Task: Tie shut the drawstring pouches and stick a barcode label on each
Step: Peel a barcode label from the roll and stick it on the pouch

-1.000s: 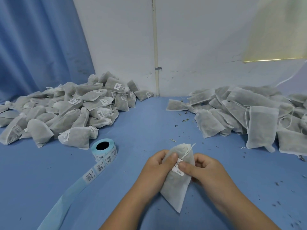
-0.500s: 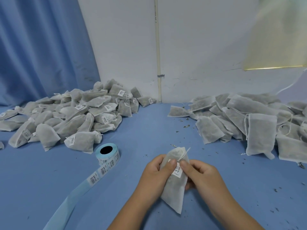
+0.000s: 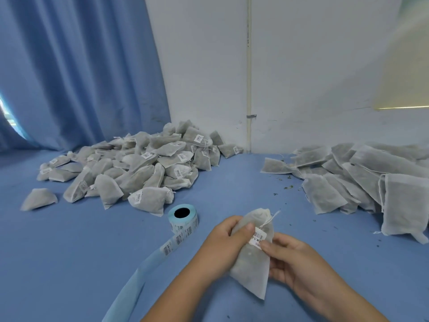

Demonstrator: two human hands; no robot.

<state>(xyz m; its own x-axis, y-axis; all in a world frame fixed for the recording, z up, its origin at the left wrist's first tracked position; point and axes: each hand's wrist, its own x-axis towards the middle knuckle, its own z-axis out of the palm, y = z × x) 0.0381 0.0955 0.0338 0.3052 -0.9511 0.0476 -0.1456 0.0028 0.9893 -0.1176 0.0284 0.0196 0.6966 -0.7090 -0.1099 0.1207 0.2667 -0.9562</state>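
Left hand (image 3: 220, 245) and right hand (image 3: 297, 266) gripping pouch (image 3: 250, 271), label roll (image 3: 184, 220) nearby left, labelled pile (image 3: 139, 173) farther left

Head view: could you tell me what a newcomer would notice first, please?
The left hand and right hand hold a pouch at front centre, right thumb on its barcode label. Labelled pouches heap up back left, unlabelled ones back right, a label roll between.
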